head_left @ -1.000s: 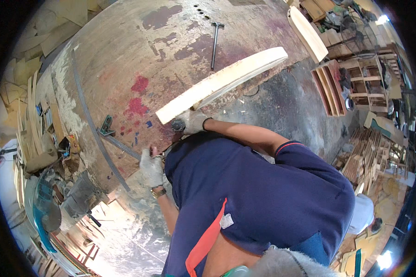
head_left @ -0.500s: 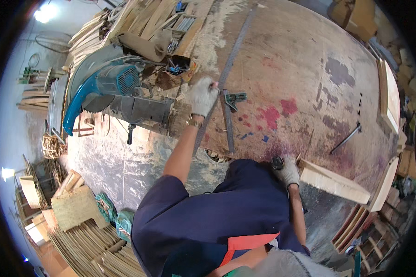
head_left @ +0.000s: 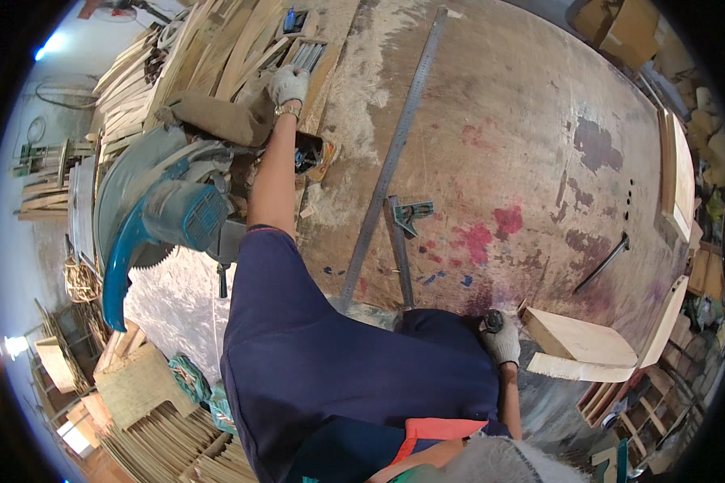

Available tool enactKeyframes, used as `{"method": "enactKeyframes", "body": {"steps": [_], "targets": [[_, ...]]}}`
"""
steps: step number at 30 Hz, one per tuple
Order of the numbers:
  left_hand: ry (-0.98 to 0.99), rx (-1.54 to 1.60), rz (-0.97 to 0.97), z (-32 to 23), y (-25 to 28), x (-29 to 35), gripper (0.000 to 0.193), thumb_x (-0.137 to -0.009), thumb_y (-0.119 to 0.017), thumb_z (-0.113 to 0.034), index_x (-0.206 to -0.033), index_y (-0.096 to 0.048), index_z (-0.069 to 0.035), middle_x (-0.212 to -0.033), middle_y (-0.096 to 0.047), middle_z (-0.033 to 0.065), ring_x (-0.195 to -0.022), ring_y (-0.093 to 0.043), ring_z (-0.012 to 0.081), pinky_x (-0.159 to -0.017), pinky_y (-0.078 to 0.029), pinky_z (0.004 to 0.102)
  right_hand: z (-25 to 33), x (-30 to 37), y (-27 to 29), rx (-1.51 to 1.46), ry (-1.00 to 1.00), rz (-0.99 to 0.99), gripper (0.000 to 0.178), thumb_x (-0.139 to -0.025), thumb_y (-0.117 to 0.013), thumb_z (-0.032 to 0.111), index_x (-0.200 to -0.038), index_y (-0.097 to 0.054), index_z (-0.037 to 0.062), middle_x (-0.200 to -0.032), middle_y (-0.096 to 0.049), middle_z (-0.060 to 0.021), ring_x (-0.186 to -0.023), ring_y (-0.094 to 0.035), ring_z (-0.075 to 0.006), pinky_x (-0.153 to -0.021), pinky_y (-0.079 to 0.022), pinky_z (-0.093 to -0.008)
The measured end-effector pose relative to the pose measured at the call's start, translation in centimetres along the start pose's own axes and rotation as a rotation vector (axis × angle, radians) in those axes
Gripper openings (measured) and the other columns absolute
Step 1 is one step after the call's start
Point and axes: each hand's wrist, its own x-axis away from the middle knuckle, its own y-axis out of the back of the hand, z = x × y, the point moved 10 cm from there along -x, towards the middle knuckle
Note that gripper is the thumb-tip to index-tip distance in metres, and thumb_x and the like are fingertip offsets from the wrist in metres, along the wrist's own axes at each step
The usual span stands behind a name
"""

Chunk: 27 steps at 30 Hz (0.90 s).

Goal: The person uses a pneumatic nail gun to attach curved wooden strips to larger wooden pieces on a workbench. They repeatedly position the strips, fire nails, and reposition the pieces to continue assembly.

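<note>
My left hand (head_left: 288, 85), in a pale work glove, reaches far to the front left, at the edge of a wooden tray with compartments of thin metal pieces (head_left: 308, 56). Its fingers are curled together; whatever they grip is too small to see. Low at the bench's near edge, my gloved right hand (head_left: 503, 342) is closed around a dark tool with a rounded end (head_left: 491, 322); the rest of the tool is hidden. A long steel ruler (head_left: 395, 153) lies across the bench, and a combination square (head_left: 413, 214) rests just right of it.
A blue mitre saw (head_left: 177, 216) with a toothed blade stands left of my arm. Rolled brown cloth (head_left: 213, 117) and a black box of small items (head_left: 310, 153) lie near it. Cut boards (head_left: 580, 338) sit at the right edge, close to a black rod-like tool (head_left: 602, 264).
My left hand has moved forward and left, from beside the ruler to the compartment tray. My right hand still holds the dark tool near the bench edge. The view has shifted a little.
</note>
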Motion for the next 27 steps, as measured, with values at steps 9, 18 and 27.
{"method": "enactKeyframes", "body": {"steps": [9, 18, 27], "targets": [[-0.062, -0.213, 0.216, 0.1, -7.8, -5.5, 0.026, -0.087, -0.070, -0.035, -0.102, -0.083, -0.019, -0.108, -0.077, 0.0140, -0.103, -0.072, 0.0355, -0.090, -0.058, 0.0481, 2.3, 0.4, 0.3, 0.143, -0.161, 0.021, 0.037, -0.082, -0.077, 0.028, -0.108, -0.067, 0.0034, -0.101, -0.073, -0.0257, -0.102, -0.069, -0.0453, -0.086, -0.055, -0.0509], [-0.152, -0.130, 0.235, -1.8, -10.2, -8.5, 0.034, -0.086, -0.071, -0.040, -0.117, -0.079, -0.029, -0.134, -0.067, 0.0116, -0.125, -0.062, 0.0337, -0.104, -0.050, 0.0481, 1.9, -0.1, 0.0, 0.128, -0.140, 0.007, 0.041, -0.081, -0.077, 0.025, -0.115, -0.065, 0.0047, -0.105, -0.073, -0.0259, -0.103, -0.069, -0.0467, -0.086, -0.055, -0.0521], [-0.207, 0.267, 0.404, 0.4, -13.7, -10.7, 0.034, -0.087, -0.065, -0.033, -0.110, -0.078, -0.012, -0.100, -0.075, 0.0208, -0.098, -0.070, 0.0372, -0.092, -0.054, 0.0457, 1.1, 0.1, -0.1, 0.074, -0.184, 0.007, 0.044, -0.081, -0.079, 0.027, -0.118, -0.065, 0.0074, -0.107, -0.073, -0.0251, -0.104, -0.068, -0.0468, -0.086, -0.055, -0.0515]]}}
